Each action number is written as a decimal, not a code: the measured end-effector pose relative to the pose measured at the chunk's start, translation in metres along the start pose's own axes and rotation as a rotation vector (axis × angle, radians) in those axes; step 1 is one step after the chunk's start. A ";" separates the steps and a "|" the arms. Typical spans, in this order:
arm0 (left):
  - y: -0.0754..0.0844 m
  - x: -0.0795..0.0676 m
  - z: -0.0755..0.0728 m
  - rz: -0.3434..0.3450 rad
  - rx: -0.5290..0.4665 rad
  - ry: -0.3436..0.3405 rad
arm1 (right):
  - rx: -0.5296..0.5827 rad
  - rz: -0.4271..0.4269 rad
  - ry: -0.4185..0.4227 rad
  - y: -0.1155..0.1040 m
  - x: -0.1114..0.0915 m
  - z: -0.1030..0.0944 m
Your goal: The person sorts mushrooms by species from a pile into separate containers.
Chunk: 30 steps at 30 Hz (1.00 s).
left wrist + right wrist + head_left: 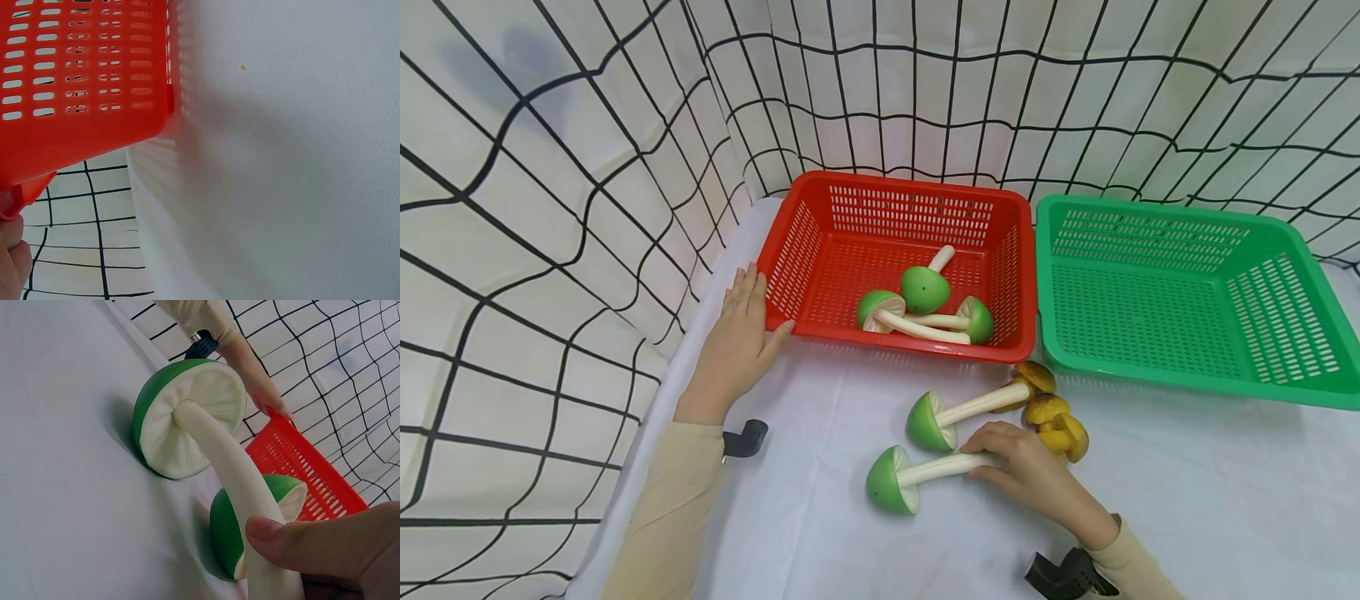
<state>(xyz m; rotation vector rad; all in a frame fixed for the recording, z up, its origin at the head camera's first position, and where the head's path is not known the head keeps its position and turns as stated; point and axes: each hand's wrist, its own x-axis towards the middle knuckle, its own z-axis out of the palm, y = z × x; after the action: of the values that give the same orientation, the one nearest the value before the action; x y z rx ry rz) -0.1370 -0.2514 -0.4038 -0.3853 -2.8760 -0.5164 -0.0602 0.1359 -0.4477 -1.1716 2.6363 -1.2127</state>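
My right hand (1030, 471) pinches the white stem of a green-capped toy mushroom (891, 481), with the thumb laid along the stem in the right wrist view. Its cap points left, low over the white cloth. Just beyond lies a second green-capped mushroom (931, 422), its stem reaching toward brown mushrooms (1057, 425) on the cloth. At the near left corner of the red basket (910, 347), my left hand (733, 346) rests on the rim with fingers straight and thumb spread. Inside that basket are 3 green-capped mushrooms (925, 289).
A green basket (1150, 381) stands right beside the red one. Black wire mesh (951, 125) rises behind both baskets and along the left side. White cloth (820, 500) covers the table.
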 end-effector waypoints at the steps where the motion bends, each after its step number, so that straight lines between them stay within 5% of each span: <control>1: 0.000 0.000 0.000 -0.001 0.000 -0.001 | 0.005 0.000 0.001 0.000 0.000 0.000; 30: 0.001 -0.001 -0.001 0.004 -0.007 0.008 | 0.081 -0.037 0.027 -0.005 0.003 -0.004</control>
<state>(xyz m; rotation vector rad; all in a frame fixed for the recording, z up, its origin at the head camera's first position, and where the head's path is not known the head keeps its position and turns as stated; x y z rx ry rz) -0.1361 -0.2510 -0.4032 -0.3894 -2.8664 -0.5260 -0.0610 0.1346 -0.4408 -1.2047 2.5684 -1.3379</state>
